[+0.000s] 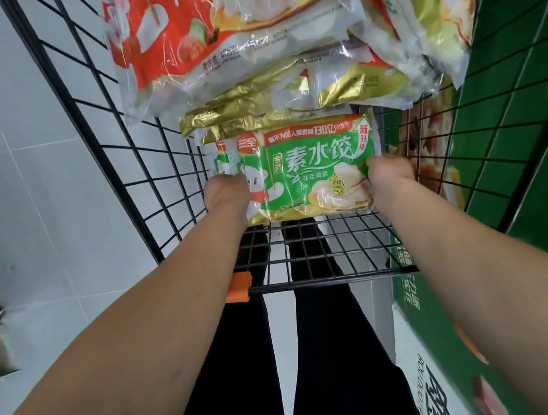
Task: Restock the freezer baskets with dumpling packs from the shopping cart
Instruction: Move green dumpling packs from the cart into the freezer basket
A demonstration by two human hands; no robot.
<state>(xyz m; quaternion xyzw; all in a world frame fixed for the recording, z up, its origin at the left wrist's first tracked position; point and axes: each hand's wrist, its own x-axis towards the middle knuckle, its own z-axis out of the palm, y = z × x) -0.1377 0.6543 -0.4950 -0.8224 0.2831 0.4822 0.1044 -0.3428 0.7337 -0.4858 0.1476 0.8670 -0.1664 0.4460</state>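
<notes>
A green dumpling pack [306, 172] with white lettering lies in the black wire shopping cart [164, 172], at its near end. My left hand [226, 194] grips the pack's left edge and my right hand [389, 172] grips its right edge; the fingers are hidden under the pack. Behind it lie gold-edged packs [254, 113] and, further back, red dumpling packs [196, 34] piled across the cart.
A green freezer cabinet wall [538, 175] with printed panels runs along the right of the cart. White floor tiles [19, 169] spread to the left. The cart's handle bar with an orange clip [239, 287] crosses below my forearms, and dark trouser legs show beneath.
</notes>
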